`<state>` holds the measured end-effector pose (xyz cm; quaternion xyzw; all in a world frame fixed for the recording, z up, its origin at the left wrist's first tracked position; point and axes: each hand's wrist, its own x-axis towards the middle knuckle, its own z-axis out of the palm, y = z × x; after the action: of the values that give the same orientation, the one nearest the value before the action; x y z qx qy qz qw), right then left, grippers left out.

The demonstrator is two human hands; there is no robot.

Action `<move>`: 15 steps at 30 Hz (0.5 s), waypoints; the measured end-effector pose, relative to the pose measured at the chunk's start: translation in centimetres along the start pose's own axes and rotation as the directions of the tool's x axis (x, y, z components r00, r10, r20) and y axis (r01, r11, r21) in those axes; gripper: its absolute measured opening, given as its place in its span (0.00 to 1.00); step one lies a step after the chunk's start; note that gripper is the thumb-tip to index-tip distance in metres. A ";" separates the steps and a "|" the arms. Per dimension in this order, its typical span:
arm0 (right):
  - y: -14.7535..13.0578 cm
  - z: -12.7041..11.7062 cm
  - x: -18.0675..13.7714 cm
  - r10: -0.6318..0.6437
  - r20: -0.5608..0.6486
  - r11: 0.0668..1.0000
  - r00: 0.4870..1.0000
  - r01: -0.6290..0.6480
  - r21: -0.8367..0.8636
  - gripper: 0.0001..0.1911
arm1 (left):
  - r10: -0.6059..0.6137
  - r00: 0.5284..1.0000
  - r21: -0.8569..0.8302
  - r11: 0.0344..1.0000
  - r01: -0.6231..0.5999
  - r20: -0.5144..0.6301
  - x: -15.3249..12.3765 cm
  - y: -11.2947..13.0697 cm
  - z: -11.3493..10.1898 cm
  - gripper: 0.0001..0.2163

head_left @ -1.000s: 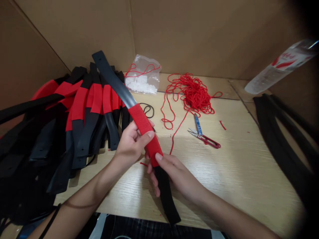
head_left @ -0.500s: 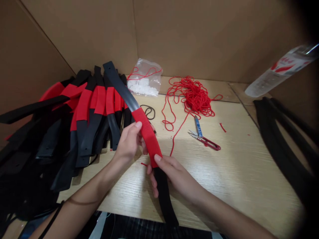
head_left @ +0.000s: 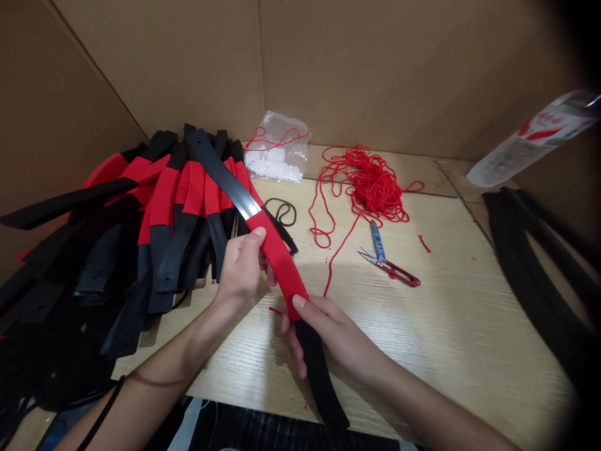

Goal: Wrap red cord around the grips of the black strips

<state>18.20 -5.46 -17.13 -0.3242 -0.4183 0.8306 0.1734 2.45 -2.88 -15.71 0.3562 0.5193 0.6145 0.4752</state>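
Note:
Both hands hold one long black strap with a red wrapped middle [head_left: 277, 257], slanting from upper left to the table's near edge. My left hand [head_left: 241, 269] pinches the upper part of the red wrap, thumb on top. My right hand [head_left: 323, 332] grips the lower end of the red wrap where the black part begins, thumb on the red. A red cord runs from under the strap toward a tangled heap of red cord [head_left: 370, 178] at the back.
A pile of similar black-and-red straps [head_left: 154, 213] fills the left side. Thread snips [head_left: 387, 263] lie right of the hands. A plastic bag of white pieces [head_left: 277, 153], a black loop [head_left: 284, 210], black straps [head_left: 535, 269] at right, a plastic bottle [head_left: 530, 144] and cardboard walls surround the wooden table [head_left: 451, 332].
The strap's far end has dropped lower toward the pile. My left thumb has shifted from wrapping over the red part to pinching its upper end. My right hand has barely moved.

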 end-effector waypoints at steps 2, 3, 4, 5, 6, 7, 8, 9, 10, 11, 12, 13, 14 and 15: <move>0.1 0.0 0.0 -0.011 0.003 1.000 1.000 0.011 -0.008 0.25 | 0.014 1.000 -0.004 1.000 -0.015 -0.021 0.0 0.0 0.0 0.20; 0.1 0.0 0.0 -0.013 0.007 1.000 1.000 0.013 -0.011 0.25 | 0.025 0.999 0.000 1.000 -0.025 -0.037 0.0 0.0 0.0 0.21; 0.2 0.0 0.0 -0.012 0.008 1.000 1.000 0.012 -0.011 0.25 | 0.035 0.998 0.008 0.999 -0.034 -0.053 0.0 0.1 0.0 0.21; 0.2 -0.1 0.0 -0.007 0.008 1.000 1.000 0.007 -0.012 0.25 | 0.043 0.997 0.018 0.999 -0.042 -0.065 0.0 0.1 -0.1 0.22; 0.3 -0.1 0.0 -0.001 0.008 1.000 1.000 0.001 -0.011 0.25 | 0.050 0.996 0.028 0.998 -0.048 -0.072 0.0 0.1 -0.1 0.23; 0.3 -0.1 0.1 0.004 0.004 1.000 1.000 -0.004 -0.009 0.25 | 0.056 0.995 0.036 0.998 -0.053 -0.078 0.0 0.1 -0.2 0.23; 0.3 -0.1 0.1 0.011 0.001 1.000 1.000 -0.011 -0.009 0.25 | 0.060 0.995 0.040 0.998 -0.057 -0.082 0.1 0.1 -0.2 0.23; 0.3 -0.1 0.1 0.017 -0.002 1.000 1.000 -0.017 -0.010 0.25 | 0.061 0.995 0.043 0.997 -0.058 -0.083 0.1 0.0 -0.3 0.23; 0.3 -0.1 0.1 0.021 -0.005 1.000 1.000 -0.021 -0.011 0.25 | 0.061 0.995 0.046 0.997 -0.057 -0.082 0.1 0.0 -0.3 0.22; 0.3 -0.1 0.1 0.020 -0.007 1.000 1.000 -0.020 -0.012 0.26 | 0.055 0.995 0.047 0.998 -0.052 -0.078 0.1 -0.1 -0.4 0.22; 0.3 -0.1 0.1 0.015 -0.010 1.000 1.000 -0.015 -0.012 0.26 | 0.047 0.996 0.047 0.998 -0.043 -0.072 0.2 -0.2 -0.4 0.22; 0.3 -0.1 0.1 0.010 -0.011 1.000 1.000 -0.010 -0.014 0.26 | 0.037 0.997 0.045 0.998 -0.034 -0.066 0.2 -0.2 -0.3 0.22; 0.3 0.0 0.1 0.005 -0.011 1.000 1.000 -0.005 -0.015 0.26 | 0.028 0.998 0.041 0.999 -0.026 -0.061 0.2 -0.3 -0.3 0.22; 0.2 0.0 0.1 -0.004 -0.013 1.000 1.000 0.004 -0.014 0.26 | 0.019 0.998 0.032 0.999 -0.017 -0.054 0.2 -0.3 -0.2 0.21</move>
<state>18.17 -5.53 -17.37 -0.3301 -0.4237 0.8251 0.1753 2.24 -2.71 -16.05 0.3518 0.5384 0.6199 0.4496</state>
